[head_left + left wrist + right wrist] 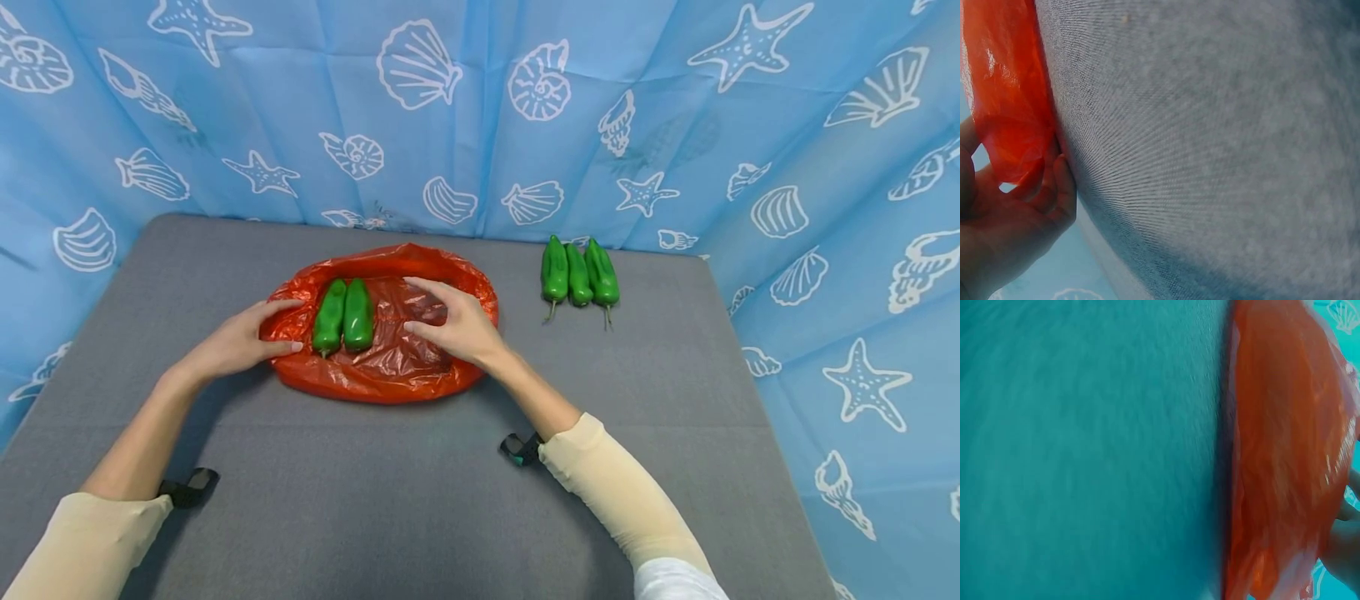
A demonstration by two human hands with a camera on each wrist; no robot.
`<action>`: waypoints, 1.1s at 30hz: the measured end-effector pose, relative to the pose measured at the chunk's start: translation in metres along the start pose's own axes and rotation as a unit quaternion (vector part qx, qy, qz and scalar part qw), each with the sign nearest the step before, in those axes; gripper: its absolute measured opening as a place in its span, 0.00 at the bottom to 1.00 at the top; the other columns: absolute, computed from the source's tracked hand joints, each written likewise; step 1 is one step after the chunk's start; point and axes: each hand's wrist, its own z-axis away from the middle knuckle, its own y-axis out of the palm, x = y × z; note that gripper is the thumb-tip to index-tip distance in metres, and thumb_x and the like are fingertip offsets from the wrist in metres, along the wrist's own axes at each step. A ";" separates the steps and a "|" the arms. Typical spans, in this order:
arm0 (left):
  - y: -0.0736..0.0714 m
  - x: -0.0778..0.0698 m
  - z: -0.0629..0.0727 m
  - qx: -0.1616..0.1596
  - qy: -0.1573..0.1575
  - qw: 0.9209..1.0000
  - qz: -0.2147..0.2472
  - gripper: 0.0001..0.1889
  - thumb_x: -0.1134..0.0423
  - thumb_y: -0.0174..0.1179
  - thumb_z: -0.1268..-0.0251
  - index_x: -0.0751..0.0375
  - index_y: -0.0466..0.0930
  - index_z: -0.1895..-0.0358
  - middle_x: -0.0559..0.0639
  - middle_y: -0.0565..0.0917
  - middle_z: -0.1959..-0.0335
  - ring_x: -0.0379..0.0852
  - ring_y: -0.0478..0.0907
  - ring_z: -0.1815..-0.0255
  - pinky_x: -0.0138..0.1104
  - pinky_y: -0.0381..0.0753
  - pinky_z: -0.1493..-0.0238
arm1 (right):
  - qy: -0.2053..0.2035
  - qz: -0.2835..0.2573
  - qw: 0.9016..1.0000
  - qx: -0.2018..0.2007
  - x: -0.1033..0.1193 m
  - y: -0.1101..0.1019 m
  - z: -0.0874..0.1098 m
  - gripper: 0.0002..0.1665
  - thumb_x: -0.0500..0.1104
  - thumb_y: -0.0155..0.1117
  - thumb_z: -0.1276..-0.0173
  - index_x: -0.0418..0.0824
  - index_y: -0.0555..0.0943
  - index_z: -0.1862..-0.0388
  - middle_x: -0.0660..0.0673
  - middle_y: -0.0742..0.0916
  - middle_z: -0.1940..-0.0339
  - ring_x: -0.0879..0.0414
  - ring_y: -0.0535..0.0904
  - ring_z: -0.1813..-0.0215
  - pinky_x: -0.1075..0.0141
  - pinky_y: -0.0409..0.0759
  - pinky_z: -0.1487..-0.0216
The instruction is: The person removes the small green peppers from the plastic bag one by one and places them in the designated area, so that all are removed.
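Note:
A red plastic bag [405, 387] lies spread on the grey table with its mouth facing up. Inside its left half two long green peppers [357, 315] lie side by side. My left hand [236, 337] holds the bag's left end, the thumb nearer me and the fingers farther off. In the left wrist view the fingers curl about the red plastic [1013, 94]. Over the bag's right part is my right hand [468, 329], thumb and fingers spread apart with nothing between them. The right wrist view shows mostly the bag's outer side [1285, 456], which hides much of that hand.
Three more green peppers [580, 275] lie in a row at the back right of the grey table [420, 500]. Behind and beside the table hangs a blue curtain [480, 125] with white shells and starfish. Each wrist wears a black camera strap [521, 450].

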 end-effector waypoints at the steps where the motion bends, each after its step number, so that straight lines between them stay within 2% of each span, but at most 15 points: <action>1: 0.000 0.000 0.000 0.000 0.000 1.000 0.000 0.40 0.51 0.63 0.31 0.61 0.55 0.23 0.78 0.50 0.25 0.77 0.46 0.26 0.69 0.50 0.32 | 0.003 -0.001 1.000 0.004 0.000 0.002 -0.001 0.37 0.43 0.73 0.36 0.45 0.72 0.28 0.44 0.79 0.33 0.47 0.81 0.43 0.55 0.80 0.42; 8: -0.001 0.000 0.000 -0.001 0.004 1.000 -0.003 0.39 0.53 0.64 0.31 0.62 0.56 0.23 0.78 0.49 0.25 0.77 0.47 0.26 0.69 0.51 0.33 | 0.042 0.002 0.999 0.026 0.008 0.019 -0.010 0.38 0.42 0.73 0.36 0.45 0.71 0.28 0.39 0.84 0.41 0.50 0.84 0.47 0.64 0.83 0.49; 11: -0.001 0.001 0.000 -0.001 0.002 1.000 -0.001 0.40 0.52 0.64 0.31 0.62 0.55 0.23 0.78 0.50 0.25 0.76 0.48 0.26 0.69 0.53 0.33 | 0.055 0.008 0.998 0.035 0.011 0.027 -0.014 0.39 0.43 0.73 0.36 0.46 0.70 0.27 0.40 0.83 0.39 0.52 0.84 0.48 0.69 0.83 0.52; 14: 0.000 0.001 0.000 0.000 0.001 1.000 0.001 0.41 0.51 0.64 0.32 0.61 0.55 0.22 0.78 0.49 0.25 0.77 0.48 0.26 0.69 0.53 0.34 | 0.058 0.027 0.997 0.038 0.013 0.033 -0.017 0.40 0.45 0.74 0.37 0.46 0.70 0.27 0.40 0.84 0.41 0.55 0.85 0.50 0.72 0.81 0.55; 18: 0.001 -0.001 0.000 -0.001 0.003 1.000 0.001 0.40 0.52 0.64 0.31 0.62 0.56 0.23 0.78 0.49 0.25 0.76 0.48 0.26 0.69 0.53 0.33 | 0.062 0.057 0.996 0.042 0.016 0.040 -0.021 0.41 0.46 0.75 0.38 0.46 0.70 0.27 0.43 0.87 0.49 0.59 0.85 0.56 0.73 0.80 0.62; 21: 0.001 -0.002 0.000 -0.001 0.001 1.000 0.001 0.39 0.53 0.63 0.31 0.62 0.56 0.23 0.78 0.49 0.25 0.77 0.47 0.26 0.69 0.52 0.33 | 0.062 0.081 0.993 0.051 0.018 0.045 -0.025 0.42 0.47 0.75 0.38 0.45 0.70 0.27 0.44 0.88 0.53 0.60 0.84 0.57 0.74 0.79 0.62; 25: 0.001 -0.002 0.000 -0.001 -0.004 1.000 0.003 0.40 0.52 0.63 0.31 0.62 0.55 0.23 0.78 0.48 0.25 0.77 0.46 0.26 0.70 0.51 0.34 | 0.059 0.117 0.990 0.060 0.019 0.050 -0.031 0.44 0.49 0.76 0.38 0.45 0.68 0.25 0.46 0.87 0.51 0.59 0.83 0.55 0.75 0.77 0.58; 29: 0.002 -0.002 0.001 -0.002 -0.006 1.000 -0.001 0.41 0.50 0.63 0.31 0.62 0.55 0.23 0.78 0.49 0.25 0.77 0.48 0.27 0.70 0.52 0.34 | 0.057 0.143 0.986 0.071 0.018 0.055 -0.036 0.46 0.51 0.75 0.39 0.45 0.66 0.24 0.47 0.85 0.51 0.58 0.82 0.56 0.75 0.76 0.60; 31: 0.002 -0.002 0.001 -0.002 -0.006 1.000 -0.001 0.40 0.50 0.63 0.31 0.62 0.55 0.23 0.78 0.50 0.25 0.77 0.48 0.27 0.70 0.52 0.34 | 0.052 0.153 0.984 0.078 0.016 0.058 -0.038 0.47 0.53 0.75 0.38 0.45 0.65 0.23 0.47 0.84 0.45 0.58 0.81 0.54 0.72 0.76 0.57; 33: 0.002 -0.002 0.001 -0.004 -0.003 1.000 0.000 0.40 0.51 0.63 0.31 0.62 0.55 0.23 0.78 0.50 0.25 0.77 0.48 0.27 0.70 0.53 0.34 | 0.051 0.166 0.981 0.085 0.015 0.060 -0.039 0.48 0.54 0.74 0.38 0.45 0.65 0.23 0.47 0.82 0.38 0.57 0.80 0.47 0.70 0.77 0.49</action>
